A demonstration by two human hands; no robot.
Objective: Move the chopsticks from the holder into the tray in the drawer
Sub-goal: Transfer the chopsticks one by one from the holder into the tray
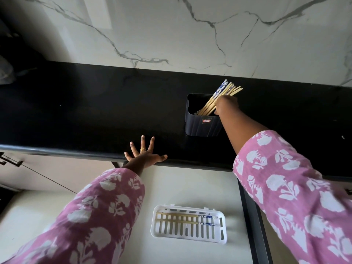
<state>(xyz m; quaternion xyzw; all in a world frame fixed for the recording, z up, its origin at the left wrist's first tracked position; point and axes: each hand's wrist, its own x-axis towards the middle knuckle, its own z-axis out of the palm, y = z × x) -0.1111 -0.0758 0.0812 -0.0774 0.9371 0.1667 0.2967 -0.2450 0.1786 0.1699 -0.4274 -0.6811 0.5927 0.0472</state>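
Observation:
A dark ribbed holder (pixel 202 125) stands on the black counter (pixel 85 115). A bundle of wooden chopsticks (pixel 224 92), some with blue-and-white tops, leans out of it toward the wall. My right hand (pixel 226 105) reaches into the holder and its fingers curl round the chopsticks. My left hand (pixel 144 152) rests flat with spread fingers on the counter's front edge. Below, a white slotted tray (pixel 221 237) lies in the open drawer (pixel 190 187) with two chopsticks (pixel 186 219) lying lengthwise in it.
A white marble wall (pixel 171 35) rises behind the counter. The drawer's dark side rail (pixel 251 216) runs along its right. Cabinet fronts with a dark handle (pixel 11 161) sit at the left. Something grey lies at the far left edge (pixel 5 73).

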